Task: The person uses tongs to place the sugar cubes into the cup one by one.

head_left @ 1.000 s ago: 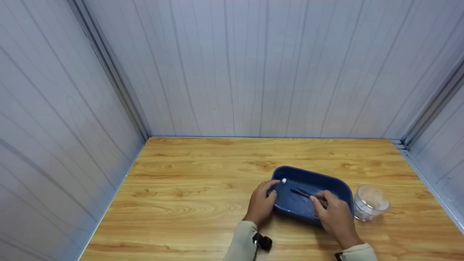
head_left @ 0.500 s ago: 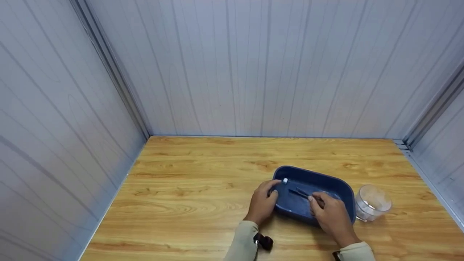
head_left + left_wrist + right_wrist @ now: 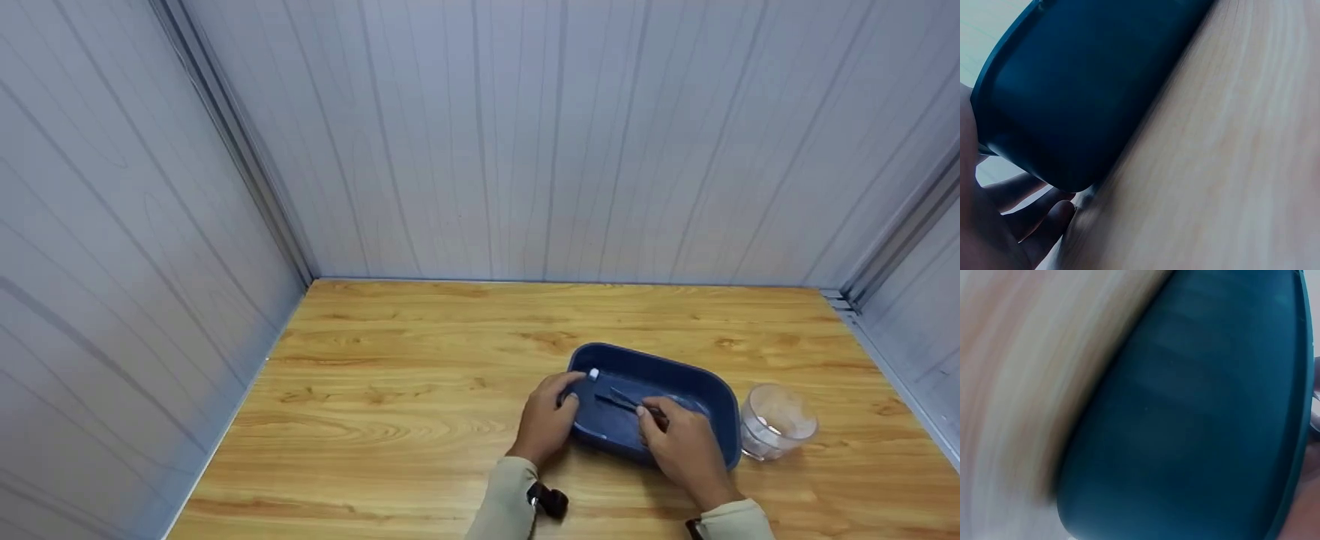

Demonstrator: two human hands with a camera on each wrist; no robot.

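My left hand point(image 3: 544, 420) grips the left end of a dark blue rectangular tub point(image 3: 660, 363), its thumb and index finger at the rim. In the left wrist view the other fingers point(image 3: 1044, 225) lie against or close to the tub's outer corner. A small white piece point(image 3: 594, 373) lies inside the tub near my left index fingertip. My right hand point(image 3: 684, 446) reaches over the near right rim and pinches dark tweezers point(image 3: 621, 403). Their tips point left, spread apart, with nothing visible between them. The right wrist view shows mostly the tub's outer wall point(image 3: 1185, 410), with the tweezers out of sight.
Just right of the tub stands a clear glass point(image 3: 778, 421) with some white material in it. The wood-grain table point(image 3: 397, 390) meets a pale panel wall point(image 3: 480, 150) at the back. A dark strap point(image 3: 550, 501) hangs at my left cuff.
The tweezers have shifted slightly left inside the tub, toward the white piece. My left hand keeps its grip on the tub. The whole head view has drifted a little.
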